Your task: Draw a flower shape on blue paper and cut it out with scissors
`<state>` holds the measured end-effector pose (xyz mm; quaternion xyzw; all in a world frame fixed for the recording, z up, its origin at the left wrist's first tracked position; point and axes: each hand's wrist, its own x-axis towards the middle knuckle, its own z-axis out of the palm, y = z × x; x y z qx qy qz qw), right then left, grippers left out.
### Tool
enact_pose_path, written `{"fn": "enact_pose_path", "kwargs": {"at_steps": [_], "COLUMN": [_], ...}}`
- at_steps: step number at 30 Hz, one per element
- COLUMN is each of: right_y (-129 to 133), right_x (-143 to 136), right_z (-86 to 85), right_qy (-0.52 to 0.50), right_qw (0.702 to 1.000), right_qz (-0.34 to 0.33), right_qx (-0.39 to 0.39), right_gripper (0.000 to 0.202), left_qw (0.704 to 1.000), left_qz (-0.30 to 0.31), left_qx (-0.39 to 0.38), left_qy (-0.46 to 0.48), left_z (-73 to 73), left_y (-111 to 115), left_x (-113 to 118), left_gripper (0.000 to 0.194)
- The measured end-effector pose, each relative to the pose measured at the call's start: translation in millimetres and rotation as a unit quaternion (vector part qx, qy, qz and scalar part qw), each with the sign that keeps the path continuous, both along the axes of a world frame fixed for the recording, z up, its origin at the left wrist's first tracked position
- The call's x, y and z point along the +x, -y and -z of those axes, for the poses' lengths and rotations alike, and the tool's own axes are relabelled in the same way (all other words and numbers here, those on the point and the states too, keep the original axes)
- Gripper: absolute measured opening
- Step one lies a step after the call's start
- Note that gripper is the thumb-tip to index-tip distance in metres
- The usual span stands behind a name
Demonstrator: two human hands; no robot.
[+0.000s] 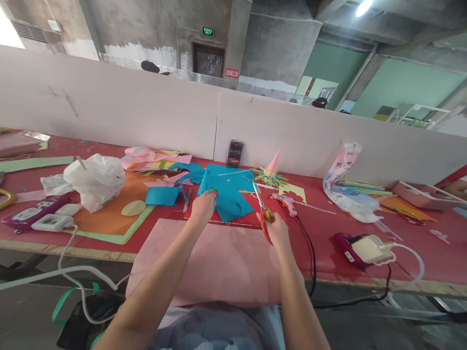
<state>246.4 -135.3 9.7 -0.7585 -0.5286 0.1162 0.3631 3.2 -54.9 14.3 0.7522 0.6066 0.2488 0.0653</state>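
My right hand [278, 228] grips the red and yellow handles of a pair of scissors [267, 214]. The blades point up and away, toward the back of the table. My left hand [203, 208] is closed on a piece of blue paper [204, 182], whose pointed part rises above the fingers. More blue paper [232, 201] lies flat between and behind my hands. Just right of the scissors rests a pink glue gun [286, 203] with a black cord. Behind it stands a pink paper cone [273, 163] with a yellow-green fringe at its base.
Pink and other paper scraps [156, 158] are heaped at the back left, near a white plastic bag [97, 177] and orange sheets [105, 214]. Purple power strips [352, 250] with cords sit on both sides. A pale partition [164, 116] borders the red table [314, 253].
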Motion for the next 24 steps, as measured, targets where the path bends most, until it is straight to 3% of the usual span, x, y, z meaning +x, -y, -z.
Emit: {"fn": "enact_pose_path", "kwargs": {"at_steps": [2,5,12,20,24], "right_y": [-3.3,-9.7,-19.9,-16.1,-21.4], "right_x": [9.1,22.4,46.4,35.9,24.3], "right_z": [1.1,9.1,27.1,12.2,-1.7], "right_qy": [0.047,0.113,0.171,0.204,0.149], "right_qw": [0.998,0.991,0.980,0.970,0.987], "right_qz": [0.034,0.057,0.056,0.063,0.059], "right_qx": [-0.031,-0.035,-0.082,-0.115,-0.031], "right_gripper": [0.036,0.030,0.037,0.036,0.029], "left_qw": [0.999,0.992,0.989,0.990,0.990], "left_qz": [0.048,0.122,0.142,0.133,0.121], "left_qx": [0.023,-0.016,-0.048,-0.048,-0.044], "left_qy": [0.006,0.026,-0.009,0.018,0.053], "left_z": [-0.4,0.0,12.4,18.7,20.5], "left_y": [6.5,12.1,6.5,-1.4,-2.9], "left_x": [12.1,31.7,43.9,33.6,31.2], "left_gripper": [0.023,0.021,0.012,0.014,0.012]}}
